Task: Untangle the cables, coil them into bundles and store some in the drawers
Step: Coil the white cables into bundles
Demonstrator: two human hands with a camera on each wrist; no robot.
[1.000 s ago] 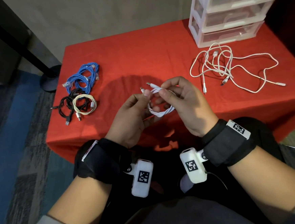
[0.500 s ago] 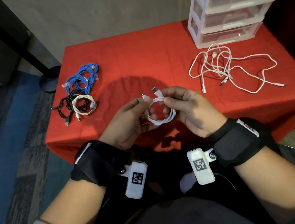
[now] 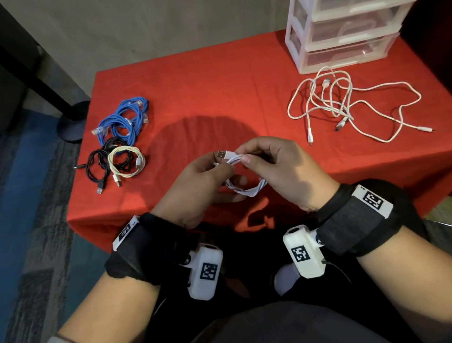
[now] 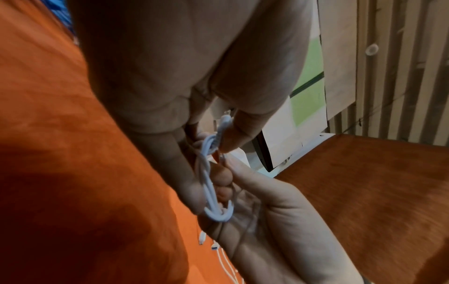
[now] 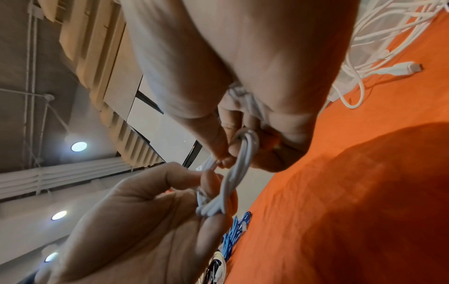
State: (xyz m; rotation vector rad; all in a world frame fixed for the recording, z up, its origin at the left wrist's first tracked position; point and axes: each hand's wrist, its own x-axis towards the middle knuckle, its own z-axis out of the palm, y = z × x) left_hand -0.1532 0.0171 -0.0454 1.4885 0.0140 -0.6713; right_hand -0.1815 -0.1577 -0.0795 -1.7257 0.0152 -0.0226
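1. The white cable coil (image 3: 244, 180) is held in the air above the near edge of the table (image 3: 213, 91), between both hands. It is wound into a small loop of several turns; a USB plug (image 3: 222, 154) sticks out at the top of the loop.
2. The left hand (image 3: 193, 187) has its fingers curled, and thumb and fingertips pinch the coil at the top, just below the plug.
3. The right hand (image 3: 281, 172) is likewise curled, pinching the top of the coil from the other side; the loop hangs below its fingers.
4. A tangle of loose white cables (image 3: 349, 104) lies uncoiled near the far right corner of the table, just in front of the drawer unit (image 3: 343, 21).
5. The drawer unit is a clear plastic stack standing at the far right corner; the visible drawers are pushed in.
6. A coiled blue cable bundle (image 3: 126, 119) lies near the left edge of the table.
7. A black cable bundle (image 3: 97, 165) and a cream cable bundle (image 3: 126, 161) lie just nearer than the blue one, overlapping each other.
8. A red cloth covers the table.
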